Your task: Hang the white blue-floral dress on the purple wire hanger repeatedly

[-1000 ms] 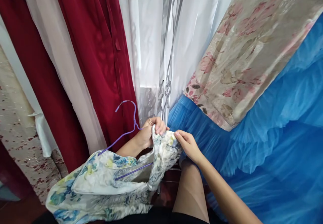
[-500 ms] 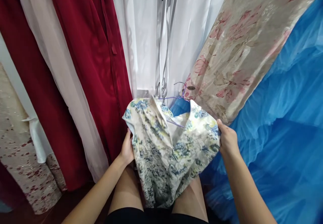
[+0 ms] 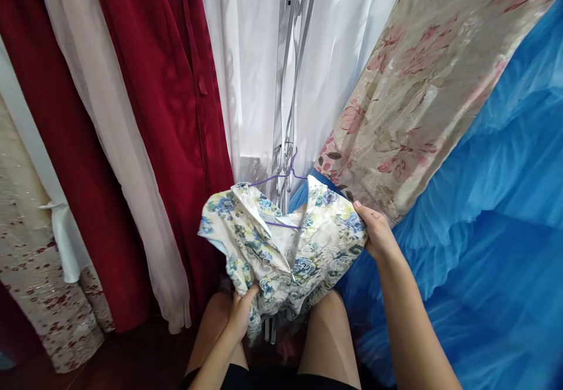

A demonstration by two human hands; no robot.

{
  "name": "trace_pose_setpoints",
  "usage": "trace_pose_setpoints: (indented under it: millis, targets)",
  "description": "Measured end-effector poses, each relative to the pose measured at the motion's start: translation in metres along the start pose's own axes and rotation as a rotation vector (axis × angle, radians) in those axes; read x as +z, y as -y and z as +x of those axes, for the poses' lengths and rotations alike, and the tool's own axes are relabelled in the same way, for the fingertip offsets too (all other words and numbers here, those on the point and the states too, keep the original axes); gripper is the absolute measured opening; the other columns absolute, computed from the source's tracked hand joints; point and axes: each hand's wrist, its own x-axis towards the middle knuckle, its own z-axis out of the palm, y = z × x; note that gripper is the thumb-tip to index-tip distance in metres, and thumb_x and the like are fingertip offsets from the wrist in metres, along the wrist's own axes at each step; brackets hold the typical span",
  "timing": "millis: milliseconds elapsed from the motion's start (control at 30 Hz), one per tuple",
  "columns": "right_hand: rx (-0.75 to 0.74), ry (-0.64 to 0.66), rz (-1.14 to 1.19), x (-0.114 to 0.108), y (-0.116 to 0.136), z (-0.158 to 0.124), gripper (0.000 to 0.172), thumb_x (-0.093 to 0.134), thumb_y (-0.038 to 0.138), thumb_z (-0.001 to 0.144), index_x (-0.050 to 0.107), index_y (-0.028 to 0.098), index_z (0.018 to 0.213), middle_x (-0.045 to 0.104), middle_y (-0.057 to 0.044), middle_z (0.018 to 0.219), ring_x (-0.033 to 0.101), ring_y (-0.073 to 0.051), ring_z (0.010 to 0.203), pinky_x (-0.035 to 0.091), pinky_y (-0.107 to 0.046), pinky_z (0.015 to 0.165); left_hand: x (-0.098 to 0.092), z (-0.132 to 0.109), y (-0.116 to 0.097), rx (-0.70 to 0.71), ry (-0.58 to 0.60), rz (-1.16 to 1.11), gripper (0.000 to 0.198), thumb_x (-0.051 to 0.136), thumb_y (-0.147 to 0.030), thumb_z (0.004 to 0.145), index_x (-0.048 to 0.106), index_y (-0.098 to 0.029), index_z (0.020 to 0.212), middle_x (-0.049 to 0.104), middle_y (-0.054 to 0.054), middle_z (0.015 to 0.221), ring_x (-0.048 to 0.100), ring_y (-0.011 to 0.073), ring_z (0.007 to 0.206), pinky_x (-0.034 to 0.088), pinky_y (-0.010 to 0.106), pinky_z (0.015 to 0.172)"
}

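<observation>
A small floral garment [image 3: 285,255], cream with blue and yellow flowers, hangs on a purple wire hanger [image 3: 288,174] in front of my knees. My right hand [image 3: 373,230] grips the garment's right shoulder edge. My left hand [image 3: 241,314] is closed on the lower left part of the fabric, bunching it. The hanger's hook points up toward the white curtain.
Clothes hang all around: a dark red dress [image 3: 162,102], a pale sheer dress [image 3: 105,143], a white curtain [image 3: 255,67], a beige rose-print dress [image 3: 422,85] and a blue tulle skirt [image 3: 492,243]. A sequined fabric [image 3: 30,249] hangs at the left. Dark floor shows below.
The garment went from lying sideways to being held up facing me. Since half a second ago my left hand dropped from its left edge to the lower fabric, and the garment sank slightly.
</observation>
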Motion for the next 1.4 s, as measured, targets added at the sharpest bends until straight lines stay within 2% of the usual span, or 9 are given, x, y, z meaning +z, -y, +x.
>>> trace_pose_setpoints:
  millis: [200, 267, 367, 433, 633, 800, 967, 1100, 1400]
  targets:
    - [-0.389, -0.852, -0.272, 0.035, -0.075, -0.097, 0.038, 0.062, 0.049, 0.09, 0.057, 0.024, 0.119, 0.062, -0.012, 0.129, 0.056, -0.03, 0.122, 0.047, -0.042, 0.103, 0.003, -0.022, 0.038, 0.042, -0.15, 0.002, 0.056, 0.083, -0.046, 0.069, 0.068, -0.033, 0.121, 0.065, 0.007, 0.137, 0.052, 0.0314, 0.137, 0.041, 0.044, 0.117]
    - [-0.238, -0.614, -0.177, 0.056, -0.105, -0.129, 0.024, 0.055, 0.049, 0.095, 0.06, 0.027, 0.098, 0.068, -0.009, 0.103, 0.064, -0.029, 0.1, 0.052, -0.041, 0.089, 0.004, -0.03, 0.036, 0.083, -0.18, 0.028, 0.057, 0.084, -0.046, 0.068, 0.068, -0.034, 0.121, 0.065, 0.006, 0.137, 0.049, 0.0305, 0.141, 0.039, 0.043, 0.118]
    - [0.031, -0.067, -0.031, 0.087, -0.131, -0.147, 0.037, 0.044, 0.057, 0.098, 0.062, 0.027, 0.084, 0.066, -0.005, 0.074, 0.063, -0.026, 0.066, 0.051, -0.038, 0.063, 0.008, -0.044, 0.027, 0.137, -0.186, 0.046, 0.057, 0.083, -0.049, 0.069, 0.069, -0.028, 0.12, 0.067, 0.009, 0.135, 0.048, 0.0331, 0.141, 0.038, 0.046, 0.119]
    - [0.065, 0.074, -0.002, 0.101, -0.133, -0.139, 0.037, 0.048, 0.056, 0.096, 0.059, 0.025, 0.078, 0.062, -0.002, 0.067, 0.056, -0.021, 0.058, 0.045, -0.034, 0.057, 0.011, -0.054, 0.023, 0.159, -0.187, 0.054, 0.061, 0.083, -0.053, 0.069, 0.069, -0.021, 0.119, 0.067, 0.013, 0.133, 0.052, 0.0365, 0.137, 0.04, 0.048, 0.117]
    - [0.037, 0.079, 0.013, 0.109, -0.114, -0.127, 0.032, 0.057, 0.033, 0.09, 0.048, 0.022, 0.061, 0.047, 0.004, 0.055, 0.041, -0.013, 0.053, 0.032, -0.026, 0.054, 0.011, -0.073, 0.022, 0.219, -0.237, 0.155, 0.061, 0.079, -0.052, 0.076, 0.067, -0.015, 0.123, 0.069, 0.017, 0.128, 0.058, 0.0381, 0.129, 0.046, 0.048, 0.111]
    - [0.065, 0.098, -0.009, 0.098, -0.117, -0.149, 0.034, 0.061, 0.032, 0.087, 0.051, 0.02, 0.057, 0.042, 0.004, 0.052, 0.038, -0.012, 0.051, 0.029, -0.026, 0.052, 0.014, -0.067, 0.011, 0.713, -0.425, 0.445, 0.082, 0.079, -0.039, 0.078, 0.041, -0.02, 0.148, 0.044, 0.019, 0.151, 0.045, 0.0364, 0.139, 0.04, 0.052, 0.114]
    - [0.142, 0.169, 0.092, 0.099, -0.114, -0.151, 0.027, 0.066, 0.031, 0.082, 0.059, 0.018, 0.059, 0.051, 0.003, 0.049, 0.039, -0.01, 0.046, 0.028, -0.025, 0.049, 0.046, -0.048, -0.007, 0.796, 0.017, 0.697, 0.041, 0.067, -0.027, 0.088, 0.056, -0.022, 0.128, 0.065, 0.011, 0.121, 0.062, 0.0265, 0.116, 0.05, 0.04, 0.1]
    - [0.253, 0.255, 0.157, 0.101, -0.107, -0.148, 0.029, 0.06, 0.036, 0.085, 0.062, 0.017, 0.062, 0.054, 0.002, 0.042, 0.034, -0.008, 0.037, 0.02, -0.023, 0.043, 0.067, -0.039, -0.015, 0.741, 0.124, 0.665, 0.004, 0.06, -0.018, 0.086, 0.056, -0.02, 0.085, 0.062, 0.002, 0.082, 0.061, 0.0182, 0.079, 0.048, 0.028, 0.073]
    - [0.167, 0.147, 0.18, 0.114, -0.015, -0.039, 0.022, 0.066, 0.034, 0.068, 0.066, 0.013, 0.058, 0.053, 0.001, 0.039, 0.032, -0.006, 0.034, 0.016, -0.023, 0.037, 0.086, -0.049, -0.02, 0.694, 0.339, 0.891, 0.016, 0.049, -0.004, 0.078, 0.049, -0.019, 0.073, 0.053, 0.001, 0.079, 0.049, 0.0118, 0.061, 0.035, 0.023, 0.057]
